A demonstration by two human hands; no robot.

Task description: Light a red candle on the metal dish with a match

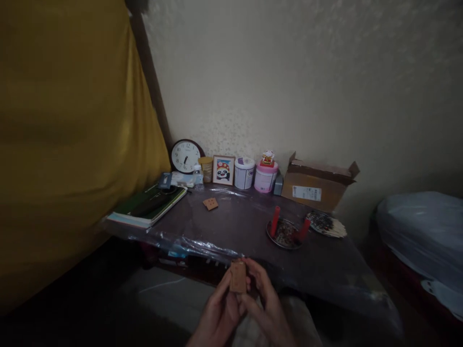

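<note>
Both hands are closed around a small brown rectangular block (238,276), held just in front of the near table edge. Faint marks show on its upper face, but I cannot make out what kind of thing it is. My left hand (221,304) grips its left side and supports it from below. On the other side, my right hand (263,300) has its thumb at the lower corner and its fingers along the right edge. Farther back on the table lie a couple of flat brown pieces (210,204) with dark dots, similar in colour to the block.
The dark table (235,224) has a clear plastic cover. Red candles (275,221) stand on a round plate (284,245), beside a dish of cotton swabs (327,225). Along the wall are a clock (185,155), tubs (244,173) and a cardboard box (314,182). Books (150,205) lie left.
</note>
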